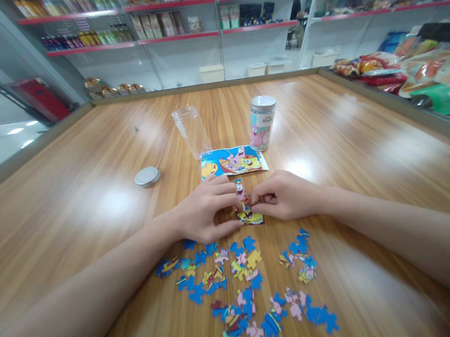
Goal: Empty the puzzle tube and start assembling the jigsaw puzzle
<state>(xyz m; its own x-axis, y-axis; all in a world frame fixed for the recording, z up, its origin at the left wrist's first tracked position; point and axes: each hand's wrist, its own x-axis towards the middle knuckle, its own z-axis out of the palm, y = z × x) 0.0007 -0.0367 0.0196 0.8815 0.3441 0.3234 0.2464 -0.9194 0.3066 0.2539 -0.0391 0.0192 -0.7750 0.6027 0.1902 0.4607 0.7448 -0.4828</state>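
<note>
My left hand (206, 212) and my right hand (284, 195) meet at the middle of a wooden table (68, 211). Both pinch a small joined cluster of puzzle pieces (248, 216) that lies flat between their fingertips. Several loose blue, pink and yellow puzzle pieces (245, 293) lie scattered just in front of me. A printed picture card (232, 162) lies beyond the hands.
An empty clear jar (191, 131) and a capped jar with a cartoon label (263, 123) stand behind the card. A round metal lid (147, 176) lies to the left. Snack bags (423, 70) pile up at the right; shelves with goods line the back.
</note>
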